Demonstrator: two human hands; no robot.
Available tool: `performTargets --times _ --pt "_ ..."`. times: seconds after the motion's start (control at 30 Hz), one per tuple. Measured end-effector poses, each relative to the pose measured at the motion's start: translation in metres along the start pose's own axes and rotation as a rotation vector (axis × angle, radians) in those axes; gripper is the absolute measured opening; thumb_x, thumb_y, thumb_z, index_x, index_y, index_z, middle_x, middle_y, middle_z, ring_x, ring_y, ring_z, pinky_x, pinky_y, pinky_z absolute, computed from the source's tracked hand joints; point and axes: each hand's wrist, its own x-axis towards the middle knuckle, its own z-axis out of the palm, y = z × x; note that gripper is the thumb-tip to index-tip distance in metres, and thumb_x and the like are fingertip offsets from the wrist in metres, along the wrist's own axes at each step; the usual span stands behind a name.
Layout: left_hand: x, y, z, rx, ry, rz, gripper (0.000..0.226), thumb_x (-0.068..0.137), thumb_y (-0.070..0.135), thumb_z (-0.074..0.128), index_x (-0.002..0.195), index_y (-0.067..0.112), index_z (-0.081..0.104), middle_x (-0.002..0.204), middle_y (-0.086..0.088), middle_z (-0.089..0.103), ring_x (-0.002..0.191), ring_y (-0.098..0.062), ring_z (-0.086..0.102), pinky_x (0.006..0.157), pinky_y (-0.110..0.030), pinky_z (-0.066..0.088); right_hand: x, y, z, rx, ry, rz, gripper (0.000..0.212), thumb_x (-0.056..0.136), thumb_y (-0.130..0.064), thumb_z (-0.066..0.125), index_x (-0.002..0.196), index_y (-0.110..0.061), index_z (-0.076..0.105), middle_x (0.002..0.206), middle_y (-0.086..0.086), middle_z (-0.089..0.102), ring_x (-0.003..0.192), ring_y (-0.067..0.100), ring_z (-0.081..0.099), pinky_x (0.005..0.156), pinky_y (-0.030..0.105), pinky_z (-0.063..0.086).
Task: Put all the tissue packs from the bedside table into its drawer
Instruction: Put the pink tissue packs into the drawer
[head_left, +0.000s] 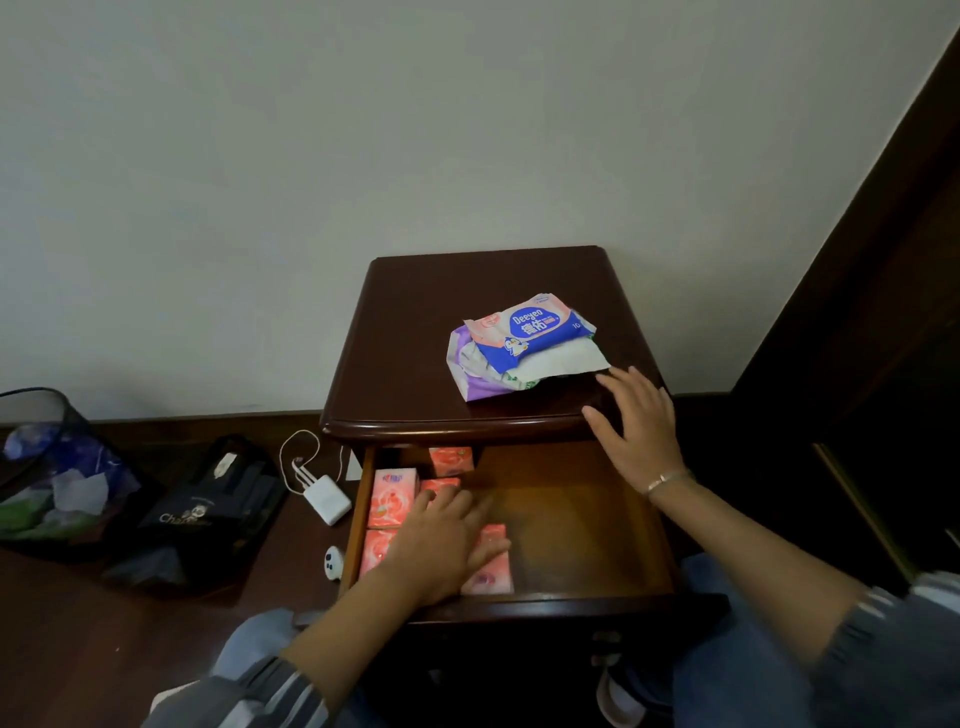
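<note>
Head view, the only one: bedside table w/ its drawer pulled out toward the person. Several pink tissue packs already lie in the drawer's left half; the right half is bare wood. Left hand lies flat on those packs, fingers straight & spread, gripping nothing. On the table top, right of centre, sits a small heap: a blue-and-pink pack on a purple pack, w/ something white-green sandwiched btw them; can't tell how many packs in all. Right hand is at the top's front right edge, palm down, fingers straight & apart, holding nothing. Its fingertips are just beside the heap's near right corner; can't tell if touching. Key relation: the heap lies back & left of the right hand, long axis approx left-right, right end angled away. Right hand is clearly nearer; the left is down in the drawer. Prob next: right hand reaches forward-left, takes the heap across its short side, then lowers it into the bare right half below. Risk: loose stack, top pack could slide off. Floor at left: bin, black bag, white charger.
</note>
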Motion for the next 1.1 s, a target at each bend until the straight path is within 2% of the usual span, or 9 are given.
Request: performTargets --times 0.07,0.17,0.3,0.5,0.67,0.77,0.83,0.97,1.1 --pt "-0.007 -0.013 -0.002 -0.114 0.158 -0.078 0.06 0.095 0.057 0.025 0.143 0.024 0.038 0.139 0.001 0.046 0.132 -0.02 0.038 0.11 -0.039 0.028 -0.027 -0.014 -0.001 0.085 0.127 -0.122 0.023 0.087 -0.028 0.06 0.108 -0.018 0.063 0.114 0.003 0.061 0.113 0.022 0.054 0.098 0.045 0.043" --pt "-0.021 -0.037 -0.002 -0.177 0.399 -0.265 0.041 0.093 0.035 0.05 0.129 0.017 0.056 0.126 -0.002 0.058 0.12 -0.022 0.052 0.099 -0.037 0.041 -0.056 -0.033 0.02 0.215 -0.122 -0.076 0.01 0.082 -0.022 0.065 0.091 -0.019 0.065 0.092 -0.003 0.063 0.088 0.016 0.061 0.08 0.035 0.051" --pt "-0.041 -0.053 0.008 -0.37 0.394 -0.535 0.052 0.093 0.028 0.054 0.141 0.011 0.043 0.142 -0.01 0.045 0.128 -0.026 0.045 0.102 -0.04 0.04 -0.042 -0.046 0.066 0.206 -0.469 0.165 0.044 0.083 -0.028 0.067 0.124 -0.015 0.056 0.123 0.005 0.06 0.107 0.018 0.059 0.092 0.026 0.044" --pt "-0.042 -0.052 0.013 -0.605 0.406 -0.57 0.058 0.094 0.023 0.051 0.147 0.012 0.031 0.141 -0.009 0.042 0.126 -0.022 0.043 0.101 -0.034 0.039 -0.01 -0.058 0.127 0.236 -0.542 0.379 0.07 0.077 -0.038 0.072 0.139 -0.023 0.043 0.141 0.007 0.048 0.133 0.03 0.039 0.11 0.041 0.033" --pt "-0.044 -0.055 0.019 -0.681 0.341 -0.589 0.064 0.093 0.022 0.051 0.151 0.02 0.022 0.133 -0.008 0.045 0.117 -0.021 0.048 0.094 -0.034 0.045 -0.012 -0.07 0.15 0.508 -0.461 0.412 0.029 0.076 -0.026 0.075 0.102 -0.018 0.067 0.117 0.007 0.065 0.109 0.021 0.058 0.095 0.029 0.041" --pt "-0.041 -0.057 0.026 -0.688 0.34 -0.589 0.065 0.094 0.024 0.051 0.151 0.022 0.02 0.136 -0.005 0.042 0.117 -0.019 0.049 0.088 -0.028 0.044 -0.014 -0.067 0.147 0.441 -0.436 0.356 0.005 0.083 -0.024 0.068 0.085 -0.021 0.065 0.104 0.004 0.068 0.105 0.023 0.059 0.099 0.038 0.04" --pt "-0.039 -0.058 0.03 -0.679 0.344 -0.591 0.064 0.094 0.027 0.05 0.15 0.022 0.02 0.136 -0.005 0.042 0.115 -0.017 0.051 0.087 -0.026 0.045 -0.014 -0.062 0.143 0.453 -0.455 0.341 0.014 0.083 -0.021 0.068 0.096 -0.019 0.064 0.109 0.003 0.066 0.11 0.023 0.057 0.097 0.033 0.041" --pt "-0.037 -0.06 0.034 -0.654 0.357 -0.607 0.062 0.095 0.029 0.049 0.15 0.022 0.021 0.134 -0.005 0.043 0.113 -0.017 0.052 0.088 -0.03 0.051 -0.011 -0.067 0.142 0.456 -0.561 0.353 0.062 0.077 -0.029 0.075 0.132 -0.016 0.05 0.136 0.005 0.053 0.125 0.022 0.049 0.104 0.036 0.04" --pt "-0.037 -0.06 0.035 -0.659 0.355 -0.602 0.064 0.094 0.029 0.05 0.15 0.023 0.02 0.133 -0.003 0.043 0.109 -0.014 0.053 0.082 -0.025 0.05 -0.004 -0.088 0.15 0.553 -0.596 0.411 0.064 0.076 -0.035 0.075 0.132 -0.016 0.05 0.135 0.006 0.054 0.122 0.022 0.051 0.093 0.028 0.039"
